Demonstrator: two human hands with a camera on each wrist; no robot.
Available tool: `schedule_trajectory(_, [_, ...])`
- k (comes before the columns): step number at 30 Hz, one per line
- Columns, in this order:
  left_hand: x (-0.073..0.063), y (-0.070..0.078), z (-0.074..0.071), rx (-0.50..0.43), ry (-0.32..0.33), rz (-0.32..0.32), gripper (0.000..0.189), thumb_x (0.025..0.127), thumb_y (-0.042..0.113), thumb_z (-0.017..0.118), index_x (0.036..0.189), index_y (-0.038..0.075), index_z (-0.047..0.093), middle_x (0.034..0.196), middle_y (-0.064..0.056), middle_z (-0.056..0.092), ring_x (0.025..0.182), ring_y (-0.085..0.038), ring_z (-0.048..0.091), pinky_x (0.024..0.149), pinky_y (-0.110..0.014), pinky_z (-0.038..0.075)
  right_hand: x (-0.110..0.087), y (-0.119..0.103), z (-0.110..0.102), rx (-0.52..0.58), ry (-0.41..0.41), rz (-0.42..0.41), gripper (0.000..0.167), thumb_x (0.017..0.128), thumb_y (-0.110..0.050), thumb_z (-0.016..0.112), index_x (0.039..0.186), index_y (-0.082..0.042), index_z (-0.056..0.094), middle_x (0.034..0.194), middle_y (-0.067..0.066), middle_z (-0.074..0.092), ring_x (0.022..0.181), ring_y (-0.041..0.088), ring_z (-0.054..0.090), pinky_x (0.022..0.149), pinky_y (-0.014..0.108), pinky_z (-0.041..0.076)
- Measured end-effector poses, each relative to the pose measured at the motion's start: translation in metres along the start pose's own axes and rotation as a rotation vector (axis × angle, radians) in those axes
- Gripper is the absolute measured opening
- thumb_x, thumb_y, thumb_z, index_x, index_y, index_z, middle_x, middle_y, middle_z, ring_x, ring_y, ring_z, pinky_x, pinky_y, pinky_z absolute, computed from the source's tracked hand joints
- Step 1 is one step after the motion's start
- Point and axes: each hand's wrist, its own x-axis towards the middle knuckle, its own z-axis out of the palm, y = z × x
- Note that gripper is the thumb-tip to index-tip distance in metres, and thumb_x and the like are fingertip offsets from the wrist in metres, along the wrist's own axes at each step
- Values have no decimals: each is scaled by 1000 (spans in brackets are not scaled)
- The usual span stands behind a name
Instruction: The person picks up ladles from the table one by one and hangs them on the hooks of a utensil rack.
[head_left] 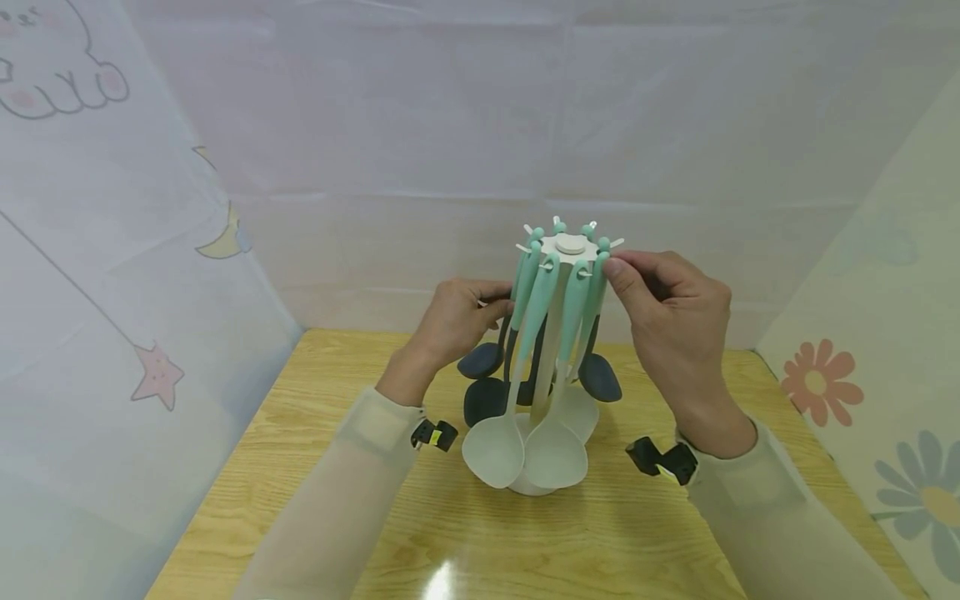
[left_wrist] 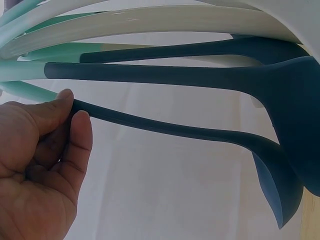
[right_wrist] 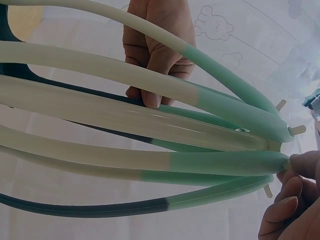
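Note:
A white utensil rack (head_left: 570,244) with hooks around its top stands upright, hung with several utensils that have mint handles. At its left, my left hand (head_left: 459,321) pinches a dark blue ladle (left_wrist: 165,126) with thumb and fingers, where the mint grip meets the dark shaft. On the other side, my right hand (head_left: 675,308) pinches a hook tip of the rack by the handle end of a cream utensil (right_wrist: 220,163). Two cream spoons, a left one (head_left: 493,450) and a right one (head_left: 557,454), hang at the front. A dark turner (left_wrist: 295,115) hangs beside the ladle.
The rack stands on a wood-grain table (head_left: 300,500). Behind it hangs a pale cloth backdrop (head_left: 420,125), with printed cloth on both sides. Another dark utensil (head_left: 600,379) hangs at the rack's right. Small black devices are strapped to both wrists.

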Motion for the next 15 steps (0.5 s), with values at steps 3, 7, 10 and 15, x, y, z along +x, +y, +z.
schedule_trajectory(3, [0, 0, 0, 10, 2, 8, 28, 104, 14, 69, 130, 9, 76, 121, -10, 78, 93, -28, 77, 75, -25, 62, 0, 0, 0, -5, -3, 3, 10, 95, -5, 79, 101, 3, 82, 88, -20, 74, 66, 4, 60, 62, 14, 46])
schedule_trajectory(7, [-1, 1, 0, 24, 6, 12, 28, 104, 13, 69, 131, 9, 76, 122, -9, 78, 91, -24, 77, 75, -24, 62, 0, 0, -1, -6, -7, 3, 11, 95, -5, 79, 102, 2, 82, 90, -19, 74, 68, 4, 61, 63, 14, 47])
schedule_trajectory(10, [-2, 0, 0, 26, 7, 9, 29, 104, 14, 68, 132, 10, 75, 123, -9, 78, 91, -23, 77, 75, -25, 62, -1, 2, -1, 7, -6, 11, 11, 95, -5, 78, 103, 2, 82, 91, -18, 75, 69, 5, 63, 64, 14, 49])
schedule_trajectory(15, [-12, -6, -1, 5, 25, -25, 33, 108, 20, 64, 139, 15, 71, 132, -5, 74, 96, -20, 75, 79, -29, 63, -8, 8, -5, -9, 4, 65, 12, 97, -9, 77, 103, 0, 82, 86, -17, 73, 66, 6, 59, 62, 16, 47])
